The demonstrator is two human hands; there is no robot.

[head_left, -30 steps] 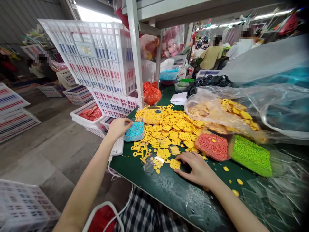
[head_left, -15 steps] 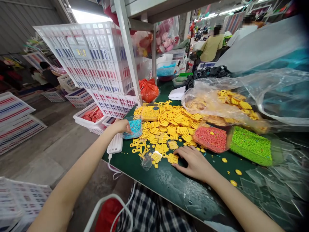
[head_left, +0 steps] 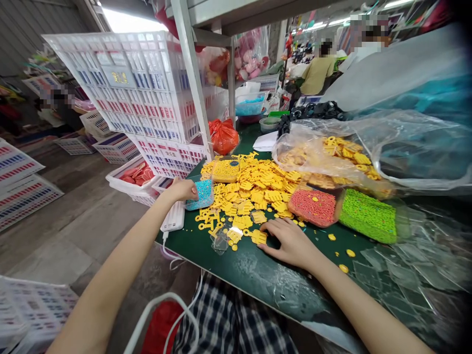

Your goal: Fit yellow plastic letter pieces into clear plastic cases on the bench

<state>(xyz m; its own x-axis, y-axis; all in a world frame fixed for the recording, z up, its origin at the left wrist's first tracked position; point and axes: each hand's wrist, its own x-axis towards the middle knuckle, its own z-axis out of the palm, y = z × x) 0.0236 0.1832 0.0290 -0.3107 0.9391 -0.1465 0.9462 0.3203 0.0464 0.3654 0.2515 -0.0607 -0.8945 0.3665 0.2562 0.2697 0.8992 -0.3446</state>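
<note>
My left hand [head_left: 183, 190] is over the near-left edge of a clear tray of blue beads [head_left: 204, 192], its fingers curled together. Whatever its fingertips hold is hidden or too small to make out. On the green table [head_left: 239, 268], my right hand [head_left: 289, 241] rests with thumb and forefinger at the right edge of a flat yellow plastic piece [head_left: 258, 237], holding it there. Beside that piece lie small yellow discs [head_left: 234, 247] and clear plastic squares [head_left: 220, 241]. A large heap of similar yellow pieces [head_left: 258, 182] spreads behind both hands.
Trays of yellow beads [head_left: 225, 170], red beads [head_left: 312, 206] and green beads [head_left: 368, 216] stand around the heap. A white power bank [head_left: 173, 218] lies under my left wrist. Clear sheets [head_left: 416, 265] cover the right side. Stacked crates [head_left: 121, 93] and a shelf post [head_left: 193, 78] rise at left.
My left fingers, lower in the blue beads before, have curled in and risen slightly. My right hand keeps its place at the yellow piece. The whole view has shifted a little.
</note>
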